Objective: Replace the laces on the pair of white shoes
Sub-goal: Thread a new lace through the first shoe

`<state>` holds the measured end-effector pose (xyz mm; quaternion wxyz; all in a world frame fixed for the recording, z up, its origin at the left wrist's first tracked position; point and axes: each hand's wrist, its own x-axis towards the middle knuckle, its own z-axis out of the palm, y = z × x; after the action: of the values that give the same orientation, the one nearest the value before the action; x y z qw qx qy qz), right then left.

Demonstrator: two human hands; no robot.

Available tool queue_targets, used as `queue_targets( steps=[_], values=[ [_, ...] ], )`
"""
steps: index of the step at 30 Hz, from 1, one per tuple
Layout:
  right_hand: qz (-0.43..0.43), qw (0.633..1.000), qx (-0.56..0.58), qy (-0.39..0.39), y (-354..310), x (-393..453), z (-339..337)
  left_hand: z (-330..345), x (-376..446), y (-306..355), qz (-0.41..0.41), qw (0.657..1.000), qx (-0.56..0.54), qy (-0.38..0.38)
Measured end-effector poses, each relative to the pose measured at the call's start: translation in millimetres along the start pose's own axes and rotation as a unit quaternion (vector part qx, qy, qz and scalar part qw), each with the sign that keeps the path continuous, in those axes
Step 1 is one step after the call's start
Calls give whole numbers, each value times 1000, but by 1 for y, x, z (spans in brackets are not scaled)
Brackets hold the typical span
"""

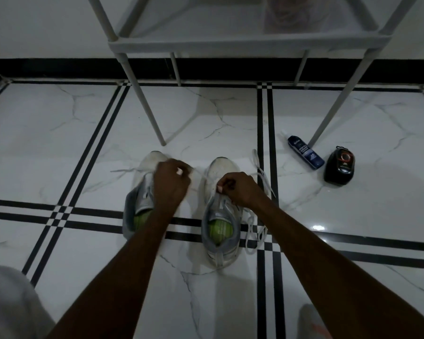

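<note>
Hands, left (171, 180) and right (238, 187), pinch a lace (201, 176); bottle (305, 152) lies beside rack leg (328, 116).

**No readable text in view**

A dark blue bottle (305, 152) is lying just left of a black round container (339, 168). Its label is showing pale print, too blurred to read. The container's orange-ringed emblem is showing no legible lettering either.

Two shoes (220, 211) being kept side by side on the floor (59, 133), the left hand (170, 182) being held over the left shoe, the right hand (238, 188) over the right shoe, a loose lace (261, 172) lying just right of it, a bottle (305, 152) and a polish case (339, 168) lying farther right, a rack (242, 42) standing behind.
</note>
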<state>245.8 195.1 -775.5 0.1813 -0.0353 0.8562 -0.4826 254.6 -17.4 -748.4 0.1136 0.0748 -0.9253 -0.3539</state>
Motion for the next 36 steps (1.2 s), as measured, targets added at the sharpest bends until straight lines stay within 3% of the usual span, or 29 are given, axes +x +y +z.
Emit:
queue_targets(
  steps=[3, 5, 7, 9, 10, 12, 15, 24, 27, 29, 31, 34, 36],
  values=[
    [-12, 999, -28, 14, -1, -3, 1, -46, 25, -10, -108, 966, 76, 223],
    [-23, 998, -58, 12, -2, -3, 1, -60, 25, -7, -118, 949, 150, 251],
    [-22, 997, -67, 3, -5, -1, 0, -46, 16, 0, -26, 973, 156, 170],
    [-20, 997, -70, -5, -7, 0, 0, -11, 5, 1, 102, 988, 111, 22],
    [-21, 997, -70, -6, -7, 0, 0, 6, 1, -2, 134, 986, 92, -49],
    [-20, 997, -73, -1, -6, 1, 2, 26, -8, -3, 106, 984, 54, -135],
    [-14, 997, -79, 7, -4, 2, 4, 31, -16, -3, 27, 988, -40, -148],
    [17, 998, -37, -42, -20, -10, -29, 26, -12, -2, 5, 988, -71, -137],
    [84, 995, 31, -38, -29, -16, -53, 22, -6, 2, -11, 994, -85, -71],
    [118, 985, 124, -27, -35, -19, -66, 20, -2, 16, 33, 993, -100, -60],
    [123, 974, 190, -25, -44, -21, -76, 17, 1, 37, 81, 979, -132, -133],
    [97, 976, 192, -22, -55, -21, -86, 25, 5, 63, 98, 939, -142, -298],
    [72, 984, 160, -16, -58, -21, -91, 29, 8, 67, 83, 935, -144, -314]
  ],
)
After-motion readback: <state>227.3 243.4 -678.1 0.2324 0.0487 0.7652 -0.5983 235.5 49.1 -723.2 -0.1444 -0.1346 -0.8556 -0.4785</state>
